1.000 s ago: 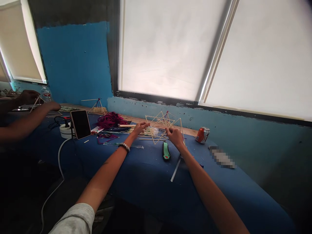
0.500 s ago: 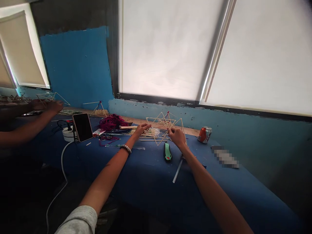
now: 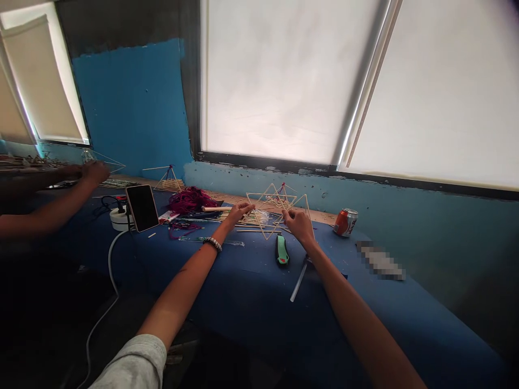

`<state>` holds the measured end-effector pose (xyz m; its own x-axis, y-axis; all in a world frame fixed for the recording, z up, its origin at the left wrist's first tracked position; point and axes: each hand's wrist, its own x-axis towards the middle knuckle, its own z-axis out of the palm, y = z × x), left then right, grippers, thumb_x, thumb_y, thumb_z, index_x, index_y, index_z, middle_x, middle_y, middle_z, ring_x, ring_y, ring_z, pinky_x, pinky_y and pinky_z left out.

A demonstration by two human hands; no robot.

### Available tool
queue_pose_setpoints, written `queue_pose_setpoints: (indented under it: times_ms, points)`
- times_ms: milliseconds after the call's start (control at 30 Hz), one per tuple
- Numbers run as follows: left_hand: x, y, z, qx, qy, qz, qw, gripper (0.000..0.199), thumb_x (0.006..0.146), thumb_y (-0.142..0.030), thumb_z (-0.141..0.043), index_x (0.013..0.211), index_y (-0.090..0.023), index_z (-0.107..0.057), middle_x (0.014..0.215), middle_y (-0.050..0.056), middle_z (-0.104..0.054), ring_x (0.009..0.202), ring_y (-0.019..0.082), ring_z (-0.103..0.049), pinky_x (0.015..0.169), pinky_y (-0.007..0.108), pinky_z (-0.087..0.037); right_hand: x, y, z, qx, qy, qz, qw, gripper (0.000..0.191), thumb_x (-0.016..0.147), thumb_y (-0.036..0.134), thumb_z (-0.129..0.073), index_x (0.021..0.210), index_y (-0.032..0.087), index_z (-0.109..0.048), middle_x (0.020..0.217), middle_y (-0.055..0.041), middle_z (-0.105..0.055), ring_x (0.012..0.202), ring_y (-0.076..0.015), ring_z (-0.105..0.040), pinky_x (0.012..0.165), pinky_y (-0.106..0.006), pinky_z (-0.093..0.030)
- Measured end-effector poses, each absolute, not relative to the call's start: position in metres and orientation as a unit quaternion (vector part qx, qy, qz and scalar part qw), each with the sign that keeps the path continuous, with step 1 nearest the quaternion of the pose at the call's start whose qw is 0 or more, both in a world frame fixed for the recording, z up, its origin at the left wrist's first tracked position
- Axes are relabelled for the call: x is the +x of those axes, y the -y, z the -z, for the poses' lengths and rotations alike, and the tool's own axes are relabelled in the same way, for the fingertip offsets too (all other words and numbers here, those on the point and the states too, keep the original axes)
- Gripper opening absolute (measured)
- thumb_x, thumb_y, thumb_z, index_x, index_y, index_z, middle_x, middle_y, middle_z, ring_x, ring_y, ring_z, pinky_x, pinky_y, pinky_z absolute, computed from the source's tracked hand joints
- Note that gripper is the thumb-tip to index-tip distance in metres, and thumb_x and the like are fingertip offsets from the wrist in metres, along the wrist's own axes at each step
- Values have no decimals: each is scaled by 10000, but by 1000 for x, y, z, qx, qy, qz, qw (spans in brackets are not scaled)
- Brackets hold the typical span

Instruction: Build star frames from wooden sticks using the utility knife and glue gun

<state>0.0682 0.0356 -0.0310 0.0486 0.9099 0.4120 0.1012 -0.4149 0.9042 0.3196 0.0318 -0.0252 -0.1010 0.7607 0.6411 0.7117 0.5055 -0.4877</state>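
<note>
A frame of thin pale sticks (image 3: 266, 236), with triangular shapes, is held up above the blue table (image 3: 251, 281). My left hand (image 3: 240, 212) pinches its left side with closed fingers. On the right side, my right hand (image 3: 299, 224) is closed round part of the same frame. Below the frame lies a green and black cutter (image 3: 281, 250). A clear glue stick (image 3: 298, 283) sticks out beside my right forearm, its other end partly hidden. Behind my left hand are loose thin sticks (image 3: 259, 217).
A purple thread pile (image 3: 190, 200), a phone (image 3: 141, 208) and a white power socket (image 3: 120, 219) stand to the left. Small stick pyramids (image 3: 169, 182) are at the back. At right are a drink can (image 3: 345, 222) and a blurred item (image 3: 381, 260). Another person's hands (image 3: 95, 172) work at far left.
The view has shifted slightly, moving the table items a little to the right. Both my hands keep hold of the stick frame. The other person's hands have moved slightly.
</note>
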Motion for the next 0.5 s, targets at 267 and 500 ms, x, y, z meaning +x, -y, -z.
queue_pose_setpoints:
  times_ms: [267,500]
  points:
    - [66,-37,34,629,-406,-555,363,473,717,-648,-737,800,-183,-704,732,-10,-463,642,112,-434,560,244,-349,320,-32,25,-506,738,-27,445,515,970,515,-461,658,172,-685,659,-88,-696,608,-197,-610,581,-281,-337]
    - [65,-41,36,632,-409,-554,356,474,723,-652,-729,793,-184,-701,701,-16,-477,590,98,-404,546,250,-309,319,-27,23,-502,741,-20,446,477,970,473,-469,667,169,-679,655,-72,-693,601,-189,-609,572,-275,-318]
